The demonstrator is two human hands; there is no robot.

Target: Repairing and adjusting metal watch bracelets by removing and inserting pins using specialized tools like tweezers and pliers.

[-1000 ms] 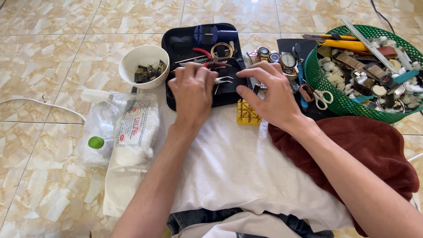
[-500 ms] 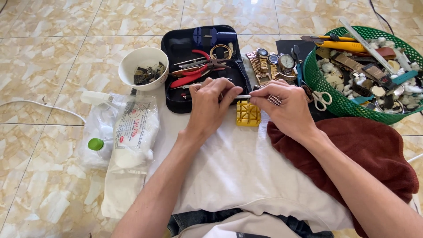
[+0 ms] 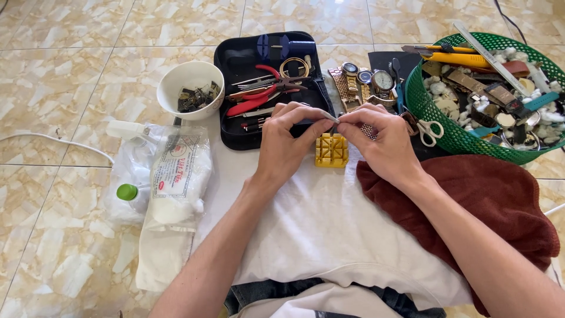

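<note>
My left hand [image 3: 288, 138] pinches a thin silver tool [image 3: 327, 116] by its tip, just above a small yellow plastic block [image 3: 331, 150] on the white cloth [image 3: 312, 224]. My right hand [image 3: 379, 138] meets it from the right, fingers closed on a gold metal watch band [image 3: 369, 131] and touching the tool's end. Both hands hover over the yellow block, fingertips together. What lies between the fingertips is mostly hidden.
A black tool case [image 3: 235, 129] with red pliers [image 3: 253, 100] lies behind the hands. A white bowl [image 3: 189, 79] of small parts stands to its left. Several watches [image 3: 368, 79] and a green basket [image 3: 459, 138] of watch parts sit at right. Plastic bags [image 3: 170, 176] lie left, a maroon cloth [image 3: 488, 200] right.
Both hands have pulled back from the tool case toward me and come together over the yellow block. The left hand now carries the thin silver tool.
</note>
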